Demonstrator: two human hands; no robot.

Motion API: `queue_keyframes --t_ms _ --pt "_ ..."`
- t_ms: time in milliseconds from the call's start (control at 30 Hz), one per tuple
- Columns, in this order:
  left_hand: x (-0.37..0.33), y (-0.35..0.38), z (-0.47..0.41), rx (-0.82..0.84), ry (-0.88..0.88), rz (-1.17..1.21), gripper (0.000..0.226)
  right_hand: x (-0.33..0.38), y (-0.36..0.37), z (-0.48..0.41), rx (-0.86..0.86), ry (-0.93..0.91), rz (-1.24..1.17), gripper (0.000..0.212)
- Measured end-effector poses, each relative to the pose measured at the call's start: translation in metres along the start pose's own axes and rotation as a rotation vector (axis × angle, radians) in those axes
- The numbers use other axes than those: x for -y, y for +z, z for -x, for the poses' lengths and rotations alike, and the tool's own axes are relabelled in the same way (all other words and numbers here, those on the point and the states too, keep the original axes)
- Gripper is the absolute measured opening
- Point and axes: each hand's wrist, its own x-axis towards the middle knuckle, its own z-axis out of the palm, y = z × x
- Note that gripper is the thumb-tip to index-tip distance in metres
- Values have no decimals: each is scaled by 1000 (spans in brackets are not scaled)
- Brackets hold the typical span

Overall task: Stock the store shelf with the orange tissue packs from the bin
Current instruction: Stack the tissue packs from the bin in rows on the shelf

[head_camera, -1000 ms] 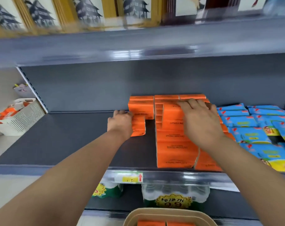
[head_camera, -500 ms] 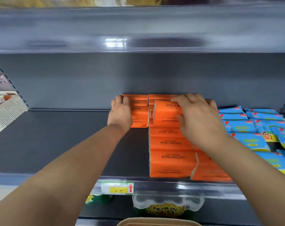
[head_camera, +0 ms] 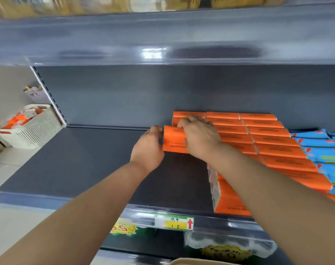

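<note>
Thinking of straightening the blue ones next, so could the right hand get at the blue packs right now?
Probably yes: the blue packs lie uncovered right of the orange rows. But the right hand grips an orange tissue pack with the left hand, so it must let go first.

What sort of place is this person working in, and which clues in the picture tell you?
Most likely a small shop or supermarket: grey shelving stocked with rows of identical orange tissue packs, blue packets beside them, and a price label on the shelf's front edge.
</note>
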Motion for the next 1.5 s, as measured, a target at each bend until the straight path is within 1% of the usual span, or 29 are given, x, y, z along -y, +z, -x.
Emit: queue_keyframes --t_ms 133,233,367,533,633,800,967,1100,1167,1333,1400,1500 --pt "-1 11 8 138 8 62 42 -6 15 -2 54 51 81 57" --pt "-4 18 10 177 6 80 42 -10 17 -1 40 85 112 60" --pt "-8 22 10 164 -8 66 42 -12 16 2 30 89 127 61" --pt "-12 18 22 84 -53 19 53 -14 5 21 -18 70 135 54" --pt "-17 12 39 38 -54 23 54 -12 -5 44 -44 58 151 54" --pt "-32 -6 84 52 -37 9 49 -4 -19 95 -75 50 161 54" --pt "-43 -20 149 97 47 -85 46 7 -30 163 -102 69 161 47" --pt "-48 -16 200 177 128 -178 49 12 -25 224 -76 60 143 45" --pt "-47 -8 226 221 161 -233 46 14 -13 255 -57 65 132 42" --pt "-34 28 284 388 289 -424 46 10 34 323 125 68 99 44" --pt "-28 44 303 482 280 -487 43 8 55 348 175 59 97 43" --pt "-24 66 322 600 298 -599 37 6 88 381 282 103 59 38"
